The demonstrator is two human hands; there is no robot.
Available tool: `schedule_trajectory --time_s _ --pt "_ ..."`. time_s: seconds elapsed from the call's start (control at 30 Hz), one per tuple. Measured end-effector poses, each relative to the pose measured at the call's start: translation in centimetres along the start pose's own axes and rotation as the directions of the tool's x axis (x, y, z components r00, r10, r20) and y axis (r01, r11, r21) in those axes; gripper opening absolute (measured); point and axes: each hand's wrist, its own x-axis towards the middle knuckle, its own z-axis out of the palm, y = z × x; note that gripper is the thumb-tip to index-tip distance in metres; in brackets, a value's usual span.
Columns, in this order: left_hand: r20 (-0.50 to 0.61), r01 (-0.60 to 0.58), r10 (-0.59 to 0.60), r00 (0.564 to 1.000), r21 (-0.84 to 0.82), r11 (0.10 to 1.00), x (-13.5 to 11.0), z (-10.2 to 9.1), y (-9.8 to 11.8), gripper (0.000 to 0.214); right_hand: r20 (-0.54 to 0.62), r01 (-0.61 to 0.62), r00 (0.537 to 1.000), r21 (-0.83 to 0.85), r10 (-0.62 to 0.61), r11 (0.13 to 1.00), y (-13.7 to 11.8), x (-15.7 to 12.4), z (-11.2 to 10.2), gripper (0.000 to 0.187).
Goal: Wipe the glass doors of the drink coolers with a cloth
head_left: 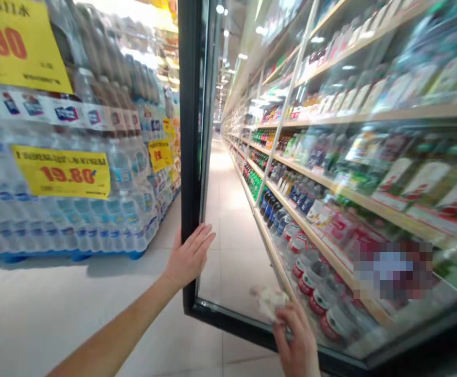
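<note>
Left hand (189, 256) flat on doorframe (191, 157), right grip (297, 335) closed round cloth (268, 302), shelves (409, 113) holding bottles (254, 182) (some green)

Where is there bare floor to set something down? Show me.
Bare tiles lie left of the black door frame, in front of the stacked bottle packs; more show in the glass, beside shelves crowded with bottles.

white cloth (270, 302), black door frame (191, 157), yellow sign (61, 172) with big red numbers and black writing, blue stand (79, 255), light brown shelf (401, 115), see-through bottles (318, 301) with red and white labels, bright green bottles (255, 184), pale grey floor (55, 303) with thin darker lines
</note>
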Motion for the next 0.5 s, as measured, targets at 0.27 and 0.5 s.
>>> schedule_trajectory --time_s 0.27,0.5 --pt "0.069 0.130 -0.131 0.989 0.022 0.991 0.1 -5.8 2.6 0.058 -0.026 0.567 0.767 -0.441 -0.641 0.696 -9.0 13.5 -2.2 0.028" --pt "0.050 0.082 -0.088 0.995 0.110 0.991 -0.3 -8.8 3.8 0.055 0.273 0.270 0.941 -0.249 -0.200 0.930 -9.5 5.8 -1.9 0.008"
